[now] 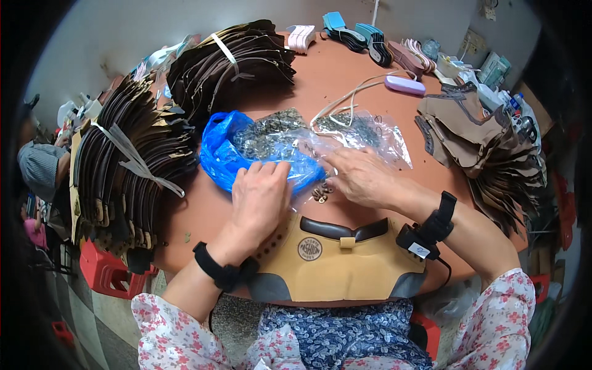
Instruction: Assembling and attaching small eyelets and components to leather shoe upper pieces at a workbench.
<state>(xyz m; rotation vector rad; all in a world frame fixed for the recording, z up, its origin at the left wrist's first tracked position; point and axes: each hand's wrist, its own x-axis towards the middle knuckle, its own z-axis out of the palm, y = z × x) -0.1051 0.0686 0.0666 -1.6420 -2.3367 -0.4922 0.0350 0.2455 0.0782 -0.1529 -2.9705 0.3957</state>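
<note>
My left hand [262, 194] is closed on the edge of a clear plastic bag [302, 166], which lies partly inside a crumpled blue plastic bag [216, 148]. On the bag's other side my right hand [364, 177] has its fingers bent and closed on the plastic; its fingertips are partly hidden. Between the hands lies a small heap of bronze-coloured metal pieces [320, 193], like shoe hooks or eyelets. Closest to me rests a tan shoe upper piece [333, 268] with a dark padded collar, grey corners and a round printed emblem.
Bundles of dark shoe pieces, tied with pale strips, stand at the left [117, 166] and back left [228, 68]. Brown upper pieces [468, 135] are stacked at right. Behind the bags lie bags of small metal parts [357, 132], a white cord [336, 105] and a purple case [404, 86].
</note>
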